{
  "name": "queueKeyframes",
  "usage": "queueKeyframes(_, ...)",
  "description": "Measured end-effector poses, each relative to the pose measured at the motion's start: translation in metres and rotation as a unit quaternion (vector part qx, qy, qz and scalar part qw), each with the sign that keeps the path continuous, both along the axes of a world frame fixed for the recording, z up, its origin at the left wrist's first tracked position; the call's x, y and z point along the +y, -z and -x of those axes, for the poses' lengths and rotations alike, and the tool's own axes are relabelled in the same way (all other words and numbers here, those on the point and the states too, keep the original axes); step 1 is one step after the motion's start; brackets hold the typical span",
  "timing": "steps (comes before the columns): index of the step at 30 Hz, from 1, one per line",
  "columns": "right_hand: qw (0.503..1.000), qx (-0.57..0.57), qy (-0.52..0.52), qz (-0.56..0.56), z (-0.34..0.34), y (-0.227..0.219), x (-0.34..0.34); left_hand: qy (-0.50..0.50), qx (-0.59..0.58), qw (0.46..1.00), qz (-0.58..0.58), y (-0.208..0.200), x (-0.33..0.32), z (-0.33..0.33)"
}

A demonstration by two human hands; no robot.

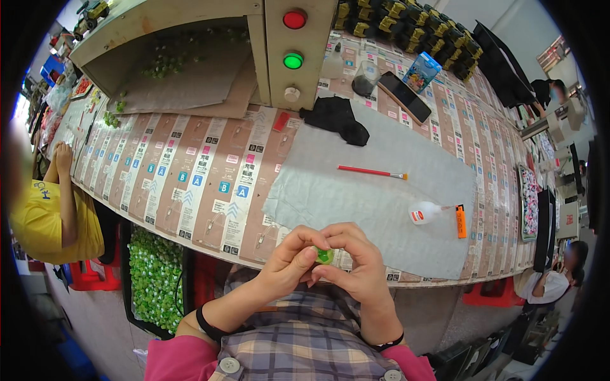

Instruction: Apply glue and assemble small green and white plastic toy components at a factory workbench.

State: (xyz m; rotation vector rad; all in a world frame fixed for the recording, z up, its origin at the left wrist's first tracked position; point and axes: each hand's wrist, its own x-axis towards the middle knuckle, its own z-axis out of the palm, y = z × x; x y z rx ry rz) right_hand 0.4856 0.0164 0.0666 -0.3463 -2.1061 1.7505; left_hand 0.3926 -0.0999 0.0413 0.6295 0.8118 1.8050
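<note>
Just over the table's near edge, my left hand and my right hand are together, fingers bent round a small green piece. The left thumb and fingers pinch one side of it, and the right fingers curl about the other. Its exact kind is too small and too covered to tell. Beyond my hands a grey sheet is spread on the table. On it lie a red-handled paintbrush, a small white bottle tipped on its side, and an orange strip by its nozzle.
A black cloth, a phone, a glass jar and a blue carton stand or lie farther back. A metal machine housing rises behind. At my left is a black crate of green pieces; a person in yellow sits beyond.
</note>
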Motion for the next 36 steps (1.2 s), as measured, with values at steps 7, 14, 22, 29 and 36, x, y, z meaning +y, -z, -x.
queueKeyframes(7,0.999,0.035,-0.032,0.027,-0.001,0.0,0.007,0.001,0.044,0.999,-0.021,-0.001,-0.003,0.004)
queueKeyframes(14,0.998,0.046,-0.009,-0.046,-0.001,0.0,0.009,-0.02,0.034,0.999,-0.001,-0.009,-0.005,0.005)
queueKeyframes(22,0.997,0.064,-0.02,-0.044,-0.001,0.002,0.006,-0.015,0.067,0.997,0.019,-0.011,-0.007,0.006)
queueKeyframes(29,0.996,0.066,-0.016,-0.059,-0.002,-0.001,0.005,0.05,0.092,0.993,0.046,-0.012,-0.006,0.007)
queueKeyframes(36,0.995,0.071,-0.004,-0.076,-0.002,0.001,0.003,0.049,0.146,0.986,0.063,-0.011,-0.007,0.009)
